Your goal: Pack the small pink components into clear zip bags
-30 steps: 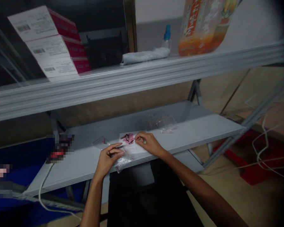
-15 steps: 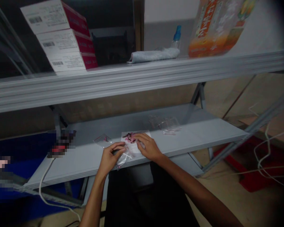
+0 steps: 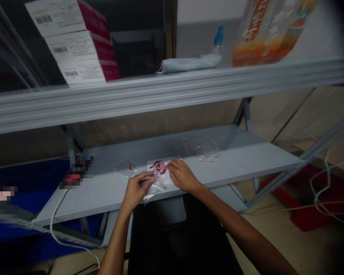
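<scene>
My left hand [image 3: 136, 189] pinches the upper edge of a clear plastic zip bag [image 3: 154, 190] near the front edge of the lower shelf. A heap of small pink and dark pieces [image 3: 159, 166] lies on a white sheet [image 3: 167, 180] just beyond the bag. At the right side of the heap is my right hand [image 3: 182, 175], its fingers bent and drawn together at the tips. What those fingertips hold, if anything, is too small to make out. Left of the heap lies another clear bag [image 3: 126, 169] with a few small pink pieces inside.
Several clear bags [image 3: 202, 149] lie further back on the grey lower shelf [image 3: 246, 156]. Above runs an upper shelf [image 3: 149, 93] with stacked boxes [image 3: 74, 44], a folded bundle [image 3: 189, 64], a blue-capped bottle [image 3: 218, 38] and an orange-labelled package [image 3: 263, 38]. A white cable [image 3: 52, 225] hangs at left.
My right hand has shifted slightly right, off the heap, and its fingers have drawn together. More of the heap shows. My left hand stays at the bag. The view has shifted a little.
</scene>
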Motion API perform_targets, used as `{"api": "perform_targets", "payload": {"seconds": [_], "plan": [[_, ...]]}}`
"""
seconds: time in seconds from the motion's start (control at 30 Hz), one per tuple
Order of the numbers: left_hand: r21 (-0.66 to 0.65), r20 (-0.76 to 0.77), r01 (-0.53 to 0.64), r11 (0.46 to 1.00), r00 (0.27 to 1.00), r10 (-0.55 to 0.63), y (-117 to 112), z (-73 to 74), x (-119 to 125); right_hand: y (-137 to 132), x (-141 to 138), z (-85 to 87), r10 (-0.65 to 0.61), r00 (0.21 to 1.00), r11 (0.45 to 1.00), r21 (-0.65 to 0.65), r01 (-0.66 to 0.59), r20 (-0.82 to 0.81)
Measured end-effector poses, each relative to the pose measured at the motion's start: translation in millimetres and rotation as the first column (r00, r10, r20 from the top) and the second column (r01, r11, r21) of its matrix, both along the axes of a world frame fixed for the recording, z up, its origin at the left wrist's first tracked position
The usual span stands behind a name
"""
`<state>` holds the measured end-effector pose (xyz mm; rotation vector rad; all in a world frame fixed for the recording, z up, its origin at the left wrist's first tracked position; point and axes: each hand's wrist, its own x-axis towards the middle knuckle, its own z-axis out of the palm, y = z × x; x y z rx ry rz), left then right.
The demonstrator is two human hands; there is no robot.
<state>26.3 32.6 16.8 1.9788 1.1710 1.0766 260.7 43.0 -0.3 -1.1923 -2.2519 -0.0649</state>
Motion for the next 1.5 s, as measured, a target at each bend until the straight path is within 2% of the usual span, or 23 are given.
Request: {"api": "perform_targets", "payload": {"seconds": [0.2,0.4,0.57,0.9,1.17,1.33,1.43,1.5], "plan": [[-0.022,0.007,0.007,1.000,1.000,-0.006,0.5,0.4,-0.5,-2.8,0.2,4.9,0.035,0.996,0.999,-0.015,-0.034,0.085],[-0.029,0.005,0.001,1.000,1.000,-0.001,-0.9,4.9,1.1,-2.1,7.5,7.4,-0.024,0.997,1.000,-0.002,0.025,0.071],[-0.070,0.031,0.016,0.997,0.999,-0.014,-1.8,7.4,2.3,0.1,14.4,5.8,0.067,0.996,0.998,0.017,-0.068,0.057],[-0.091,0.019,0.014,0.996,1.000,-0.012,-1.9,10.0,3.0,6.1,17.3,2.4,0.013,0.999,1.000,-0.014,-0.014,-0.050],[-0.099,0.034,0.027,0.995,0.999,-0.023,0.0,6.9,2.2,9.6,19.7,-0.3,0.023,0.988,0.994,-0.100,-0.039,-0.151],[-0.117,0.045,0.033,0.993,0.999,-0.028,0.5,5.9,1.8,13.4,20.4,-4.3,0.008,0.992,0.995,-0.095,-0.021,-0.129],[-0.120,0.058,0.026,0.992,0.998,-0.020,0.5,6.2,1.9,11.0,20.5,1.5,0.018,0.989,0.996,-0.083,-0.031,-0.150],[-0.122,0.068,0.019,0.992,0.998,-0.011,0.6,6.0,2.2,5.9,17.5,9.2,0.050,0.969,0.994,-0.081,-0.072,-0.241]]}}
